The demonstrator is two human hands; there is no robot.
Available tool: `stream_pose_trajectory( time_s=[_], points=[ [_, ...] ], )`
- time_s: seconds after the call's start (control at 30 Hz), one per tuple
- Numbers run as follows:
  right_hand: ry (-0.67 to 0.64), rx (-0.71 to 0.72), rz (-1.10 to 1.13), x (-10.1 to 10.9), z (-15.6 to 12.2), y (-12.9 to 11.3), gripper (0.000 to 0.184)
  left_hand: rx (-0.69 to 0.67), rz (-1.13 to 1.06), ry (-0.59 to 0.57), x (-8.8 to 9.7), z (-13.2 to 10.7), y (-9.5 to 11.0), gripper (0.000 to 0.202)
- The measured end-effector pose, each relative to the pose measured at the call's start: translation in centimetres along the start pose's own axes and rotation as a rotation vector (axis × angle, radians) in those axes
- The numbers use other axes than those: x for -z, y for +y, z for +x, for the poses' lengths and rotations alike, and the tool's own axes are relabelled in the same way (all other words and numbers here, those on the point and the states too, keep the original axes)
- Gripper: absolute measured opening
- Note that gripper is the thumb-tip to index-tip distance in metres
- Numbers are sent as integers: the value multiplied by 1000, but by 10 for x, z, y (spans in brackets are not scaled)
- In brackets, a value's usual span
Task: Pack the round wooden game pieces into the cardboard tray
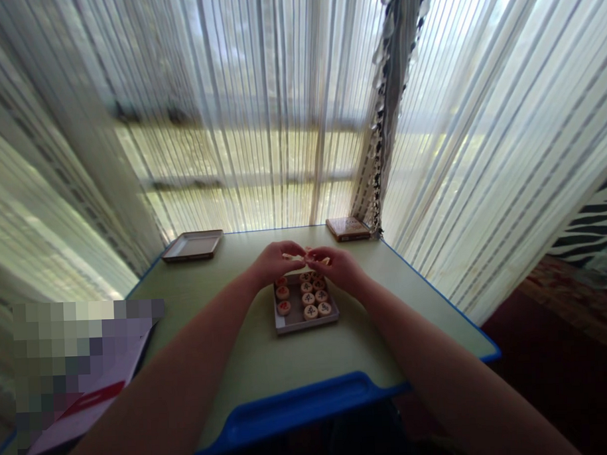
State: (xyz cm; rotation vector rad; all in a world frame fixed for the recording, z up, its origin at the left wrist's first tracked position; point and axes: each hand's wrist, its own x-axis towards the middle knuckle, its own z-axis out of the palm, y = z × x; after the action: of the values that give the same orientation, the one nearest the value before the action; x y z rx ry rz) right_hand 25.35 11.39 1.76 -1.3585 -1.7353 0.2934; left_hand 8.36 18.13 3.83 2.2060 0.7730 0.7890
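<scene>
A shallow box [293, 324] sits on the table, holding round wooden Chinese chess pieces. Pieces with red characters [284, 308] line its left side, and several with dark characters [310, 311] stand in two columns on the right. My left hand [277, 263] reaches over the far left of the box, thumb and fingers curled into a pinch. From the other side my right hand [337, 265] comes in, also pinching, and the fingertips meet. Pale chess pieces [308, 252] show between them, partly covered by the fingers. The far end of the box is hidden by both hands.
An open box lid [193, 245] lies at the far left of the table [249, 369]. A flat brown box [348, 228] is at the far right corner. A blue tray ledge [300, 407] runs along the near edge. Sheer curtains [260, 123] hang behind the table.
</scene>
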Motion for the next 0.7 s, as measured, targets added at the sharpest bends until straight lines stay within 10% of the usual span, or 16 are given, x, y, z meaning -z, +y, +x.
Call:
stream_pose_trajectory(
  time_s=[0.27,0.7],
  points=[
    [261,-36,-255,28,8,24,21,30,210,300,4,2,-24,33],
    [7,-109,-459,23,7,39,24,267,243,225,12,-3,-52,36]
  ],
)
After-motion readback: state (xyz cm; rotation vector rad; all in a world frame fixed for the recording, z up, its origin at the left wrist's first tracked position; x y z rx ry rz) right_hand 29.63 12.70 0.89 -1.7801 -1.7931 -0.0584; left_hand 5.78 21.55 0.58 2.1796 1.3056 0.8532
